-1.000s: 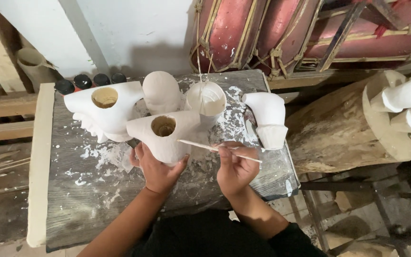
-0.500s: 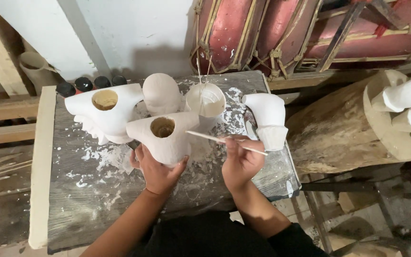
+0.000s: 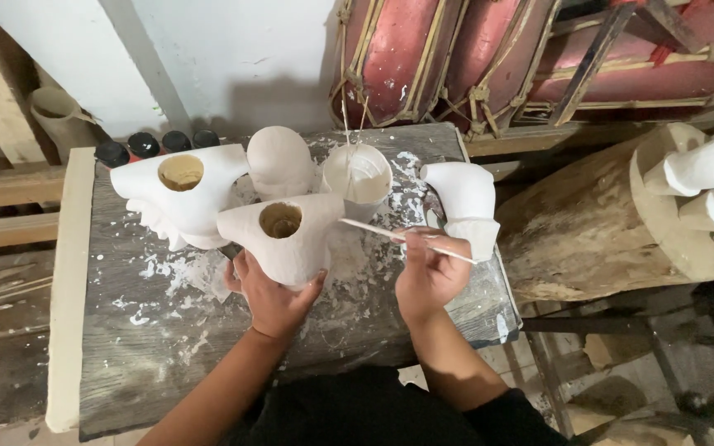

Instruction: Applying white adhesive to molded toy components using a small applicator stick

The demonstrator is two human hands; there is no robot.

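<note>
Down from the head camera, we see the left hand (image 3: 273, 299) cupping a white plaster piece (image 3: 284, 238) from below, fingers wrapped tight against its rough, rounded wall, likely to steady it on the dusty grey table (image 3: 167, 347). Just right of that piece, the right hand (image 3: 430, 277) pinches a thin wooden stick (image 3: 406, 240), its tip reaching toward the piece's shoulder. Behind the piece stand a cup of white slurry (image 3: 359, 175), a smooth dome (image 3: 279, 161) and a larger hollow cast (image 3: 182, 192); to its right, a bent white form (image 3: 466, 202).
</note>
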